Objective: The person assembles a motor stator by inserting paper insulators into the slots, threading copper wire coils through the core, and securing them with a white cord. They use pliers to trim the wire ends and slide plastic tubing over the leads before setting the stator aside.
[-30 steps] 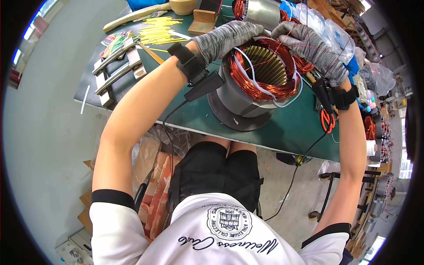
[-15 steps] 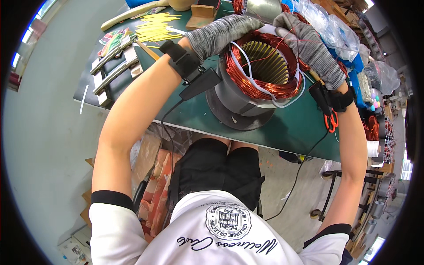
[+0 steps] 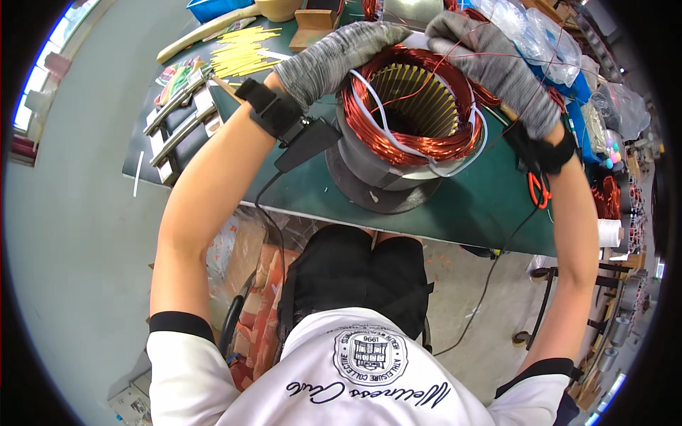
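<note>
A motor stator (image 3: 359, 153) with copper windings (image 3: 394, 151) stands on the table in front of me, yellowish slot strips lining its bore. White sleeving (image 3: 379, 106) runs across the windings and loops out at the near right. At the far rim, my left hand (image 3: 341, 60), in a grey knitted glove, lies along the windings with its fingertips bent over the far side, partly hidden. My right hand (image 3: 490, 67), gloved alike, has its fingers curled at the far right rim. A piece of white sheet (image 3: 417, 41) shows between both hands. Thin copper wires cross my right glove.
Yellow strips (image 3: 245, 51) and a metal-railed frame (image 3: 177, 117) lie at the left, with a wooden mallet-like tool (image 3: 206, 34) behind. Red-handled scissors (image 3: 538, 190) lie near my right wrist. Clear plastic bags (image 3: 543, 39) and a white thread spool (image 3: 609, 233) sit at the right.
The view has shifted slightly, and the stator appears a little farther left. Both hands stay at the far rim; my right hand has edged left toward the white sheet.
</note>
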The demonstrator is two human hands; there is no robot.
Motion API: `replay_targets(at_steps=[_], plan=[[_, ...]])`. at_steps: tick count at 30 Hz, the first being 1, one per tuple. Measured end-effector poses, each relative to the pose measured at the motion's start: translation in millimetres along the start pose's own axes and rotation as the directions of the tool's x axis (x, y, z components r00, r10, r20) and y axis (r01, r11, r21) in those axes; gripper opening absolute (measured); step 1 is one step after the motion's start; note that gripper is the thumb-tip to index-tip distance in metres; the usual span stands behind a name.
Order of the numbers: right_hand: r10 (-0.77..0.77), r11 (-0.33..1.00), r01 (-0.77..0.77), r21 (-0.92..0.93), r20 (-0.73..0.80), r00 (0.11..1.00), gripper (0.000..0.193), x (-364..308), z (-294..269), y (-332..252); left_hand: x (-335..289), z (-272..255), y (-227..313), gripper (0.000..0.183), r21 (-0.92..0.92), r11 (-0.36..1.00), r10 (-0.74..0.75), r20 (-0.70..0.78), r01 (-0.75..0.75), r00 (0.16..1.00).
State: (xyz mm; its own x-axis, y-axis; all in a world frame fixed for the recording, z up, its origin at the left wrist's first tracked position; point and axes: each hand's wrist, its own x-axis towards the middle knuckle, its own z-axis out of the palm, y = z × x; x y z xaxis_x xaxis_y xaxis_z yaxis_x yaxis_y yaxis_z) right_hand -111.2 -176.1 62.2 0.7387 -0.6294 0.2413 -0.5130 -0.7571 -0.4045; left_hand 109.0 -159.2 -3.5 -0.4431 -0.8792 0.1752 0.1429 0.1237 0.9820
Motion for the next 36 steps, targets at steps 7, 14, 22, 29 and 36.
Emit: replay_targets(at_steps=[7, 14, 22, 29, 36], plan=[[0.054, 0.965, 0.030, 0.262, -0.307, 0.950, 0.022, -15, -5, 34, 1, 0, 0, 0.037, 0.160, 0.965, 0.188, 0.129, -0.208, 0.974], [0.163, 0.956, -0.159, 0.245, 0.005, 0.987, 0.016, -43, -19, 30, -5, -8, 3, 0.035, 0.526, 0.598, 0.466, 0.385, -0.605, 0.796], [0.244, 0.876, -0.266, 0.402, 0.107, 0.964, 0.015, -17, 4, -2, -12, -9, 4, 0.036, 0.472, 0.638, 0.483, 0.369, -0.608, 0.794], [0.284, 0.917, -0.277, 0.286, 0.020, 0.959, 0.015, -26, 3, -2, -10, -7, 2, 0.032, 0.363, 0.724, 0.482, 0.342, -0.587, 0.806], [0.123, 0.985, -0.086, 0.150, -0.253, 0.960, 0.012, -25, 24, 13, -11, -2, 9, 0.030, 0.203, 0.926, 0.254, 0.292, -0.319, 0.922]])
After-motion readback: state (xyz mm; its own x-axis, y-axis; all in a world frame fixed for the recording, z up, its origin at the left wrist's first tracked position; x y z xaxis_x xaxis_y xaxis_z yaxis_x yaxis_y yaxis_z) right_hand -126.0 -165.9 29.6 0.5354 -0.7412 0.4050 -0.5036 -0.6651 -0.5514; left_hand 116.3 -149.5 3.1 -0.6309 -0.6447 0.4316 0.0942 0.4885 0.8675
